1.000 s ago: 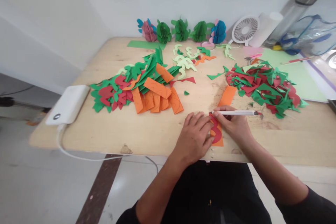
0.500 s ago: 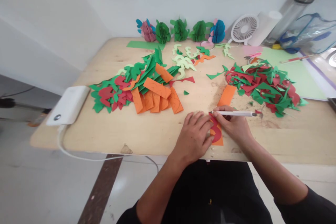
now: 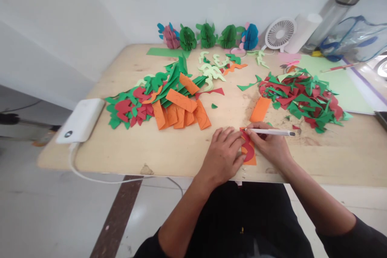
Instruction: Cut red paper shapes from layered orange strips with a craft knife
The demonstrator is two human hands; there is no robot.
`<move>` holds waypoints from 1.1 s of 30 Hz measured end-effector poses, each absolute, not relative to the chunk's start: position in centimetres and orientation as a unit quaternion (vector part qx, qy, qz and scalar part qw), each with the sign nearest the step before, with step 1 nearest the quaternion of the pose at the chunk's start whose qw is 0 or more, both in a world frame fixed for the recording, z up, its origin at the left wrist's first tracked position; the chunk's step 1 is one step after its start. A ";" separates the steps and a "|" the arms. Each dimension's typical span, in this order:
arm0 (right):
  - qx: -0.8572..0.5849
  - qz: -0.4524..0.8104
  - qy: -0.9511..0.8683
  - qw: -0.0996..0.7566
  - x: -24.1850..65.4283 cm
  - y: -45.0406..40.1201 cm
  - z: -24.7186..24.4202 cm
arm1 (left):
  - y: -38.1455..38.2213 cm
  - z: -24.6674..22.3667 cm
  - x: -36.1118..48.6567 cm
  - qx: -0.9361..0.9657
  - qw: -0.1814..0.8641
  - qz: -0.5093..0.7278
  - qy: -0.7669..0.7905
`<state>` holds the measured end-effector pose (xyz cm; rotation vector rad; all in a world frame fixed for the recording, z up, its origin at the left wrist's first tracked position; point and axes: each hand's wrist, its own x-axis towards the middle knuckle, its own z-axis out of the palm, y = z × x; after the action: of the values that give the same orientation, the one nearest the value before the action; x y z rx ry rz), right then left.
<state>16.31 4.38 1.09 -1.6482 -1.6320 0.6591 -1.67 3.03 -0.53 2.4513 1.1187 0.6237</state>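
"The pen point(image 3: 270, 132) has swung slightly, back end nearer."
"Left hand point(image 3: 223, 154)?"
"Open, lying partly on the red cutout point(image 3: 250, 153) over orange paper point(image 3: 252, 163). The right hand point(image 3: 271, 144) pinches the pen."
"Beyond?"
"Another orange strip point(image 3: 260, 109) on the worktop point(image 3: 178, 151)."

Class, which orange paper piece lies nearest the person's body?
The orange piece between the left hand and right hand, with a red cutout on it; a second strip beyond the right hand and the clustered strips lie farther away.
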 end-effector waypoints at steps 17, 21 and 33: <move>-0.640 0.255 -0.632 0.356 16.7 2.8 1.2 | 3.0 -0.7 -1.6 0.873 0.171 0.227 0.397; -0.646 0.248 -0.633 0.349 16.8 2.5 1.1 | 3.1 -0.6 -1.5 0.871 0.173 0.228 0.398; -0.656 0.218 -0.640 0.337 17.1 1.3 1.5 | 3.1 -0.8 -1.5 0.870 0.176 0.227 0.401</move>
<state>17.09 1.35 1.46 -1.7094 -1.6677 0.5670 -1.47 3.08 -0.78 2.4638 1.1360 0.6429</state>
